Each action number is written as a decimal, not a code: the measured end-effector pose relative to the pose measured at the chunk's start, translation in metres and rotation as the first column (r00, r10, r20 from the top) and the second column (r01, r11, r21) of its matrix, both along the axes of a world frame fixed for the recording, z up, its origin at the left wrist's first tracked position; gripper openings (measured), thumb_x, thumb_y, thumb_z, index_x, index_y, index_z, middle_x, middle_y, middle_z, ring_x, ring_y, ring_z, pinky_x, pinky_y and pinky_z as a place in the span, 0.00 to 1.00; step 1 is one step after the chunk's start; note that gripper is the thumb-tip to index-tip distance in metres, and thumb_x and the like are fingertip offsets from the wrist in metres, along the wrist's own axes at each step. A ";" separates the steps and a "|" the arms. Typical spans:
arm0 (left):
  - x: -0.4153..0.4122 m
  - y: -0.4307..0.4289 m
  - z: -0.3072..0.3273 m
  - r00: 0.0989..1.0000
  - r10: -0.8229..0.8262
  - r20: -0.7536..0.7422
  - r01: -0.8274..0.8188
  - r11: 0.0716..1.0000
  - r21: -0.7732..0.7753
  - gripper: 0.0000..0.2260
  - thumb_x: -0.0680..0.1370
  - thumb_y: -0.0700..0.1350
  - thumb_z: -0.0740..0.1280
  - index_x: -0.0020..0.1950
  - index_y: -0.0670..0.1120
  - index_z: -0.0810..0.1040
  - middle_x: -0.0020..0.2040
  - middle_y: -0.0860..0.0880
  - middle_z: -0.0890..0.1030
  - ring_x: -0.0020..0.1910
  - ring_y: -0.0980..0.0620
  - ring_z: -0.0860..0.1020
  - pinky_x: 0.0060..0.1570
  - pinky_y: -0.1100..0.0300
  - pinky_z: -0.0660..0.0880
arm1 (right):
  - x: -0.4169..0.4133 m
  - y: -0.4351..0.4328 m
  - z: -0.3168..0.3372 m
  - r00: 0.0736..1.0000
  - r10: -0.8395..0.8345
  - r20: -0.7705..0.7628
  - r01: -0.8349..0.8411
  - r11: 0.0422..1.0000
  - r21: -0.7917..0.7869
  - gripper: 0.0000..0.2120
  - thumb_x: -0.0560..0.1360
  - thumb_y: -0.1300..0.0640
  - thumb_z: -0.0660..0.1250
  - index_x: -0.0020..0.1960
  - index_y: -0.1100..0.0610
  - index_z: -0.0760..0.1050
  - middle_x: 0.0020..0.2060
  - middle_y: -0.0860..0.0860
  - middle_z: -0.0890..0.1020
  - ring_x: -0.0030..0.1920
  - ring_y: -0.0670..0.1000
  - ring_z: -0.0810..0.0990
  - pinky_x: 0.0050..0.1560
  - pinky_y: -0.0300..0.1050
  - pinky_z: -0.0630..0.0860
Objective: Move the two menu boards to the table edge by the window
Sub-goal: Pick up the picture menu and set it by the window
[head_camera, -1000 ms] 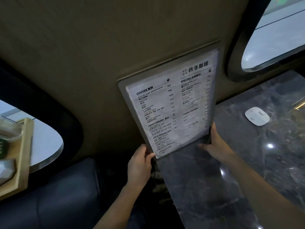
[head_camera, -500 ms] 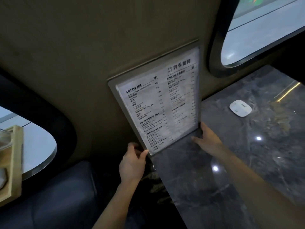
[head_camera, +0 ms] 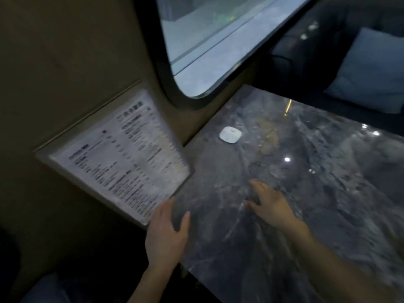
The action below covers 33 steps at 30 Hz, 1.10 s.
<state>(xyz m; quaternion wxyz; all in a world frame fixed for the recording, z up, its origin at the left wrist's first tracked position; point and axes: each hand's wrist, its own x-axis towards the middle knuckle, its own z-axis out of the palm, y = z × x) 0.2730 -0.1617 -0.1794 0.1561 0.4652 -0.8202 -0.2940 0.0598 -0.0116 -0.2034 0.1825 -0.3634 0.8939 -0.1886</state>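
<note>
A menu board [head_camera: 122,158], a clear frame over a white printed sheet, leans upright against the beige wall at the left edge of the dark marble table [head_camera: 284,193]. I see only one board face; a second board cannot be made out. My left hand [head_camera: 167,232] hovers by the board's lower right corner with fingers spread, holding nothing. My right hand [head_camera: 270,204] is over the table top, fingers apart and empty. The picture is blurred by motion.
A rounded window [head_camera: 214,44] sits in the wall above the table's far left corner. A small white rounded device [head_camera: 230,134] lies on the table near the wall. A dark seat with a blue cushion [head_camera: 369,73] is beyond the table.
Both hands have let go of the menu board and drawn back toward me; the board stays leaning on the wall. The view has swung to the right over the table.
</note>
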 end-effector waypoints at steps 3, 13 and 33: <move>-0.046 0.023 -0.003 0.964 -0.255 0.079 0.252 0.966 0.050 0.26 0.74 0.57 0.64 0.67 0.47 0.68 0.67 0.44 0.73 0.65 0.46 0.70 0.63 0.54 0.68 | -0.001 0.047 0.008 0.993 -0.108 -0.044 0.109 0.994 0.016 0.30 0.73 0.47 0.64 0.71 0.50 0.59 0.71 0.51 0.67 0.70 0.52 0.65 0.67 0.50 0.62; -0.159 0.153 -0.002 0.621 -0.783 0.047 0.783 0.622 0.016 0.21 0.73 0.52 0.67 0.63 0.44 0.73 0.63 0.43 0.77 0.62 0.44 0.74 0.62 0.56 0.67 | 0.016 0.214 0.011 0.818 -0.559 -0.136 0.569 0.821 0.046 0.28 0.73 0.47 0.63 0.70 0.54 0.61 0.68 0.54 0.69 0.67 0.54 0.68 0.63 0.50 0.65; -0.251 0.363 0.025 0.278 -0.945 -0.175 0.961 0.272 0.057 0.17 0.78 0.52 0.59 0.65 0.47 0.68 0.63 0.45 0.76 0.59 0.45 0.75 0.57 0.47 0.74 | 0.007 0.469 0.052 0.217 -0.958 0.189 0.889 0.114 -0.442 0.24 0.71 0.60 0.69 0.64 0.62 0.64 0.58 0.60 0.74 0.56 0.58 0.74 0.56 0.53 0.71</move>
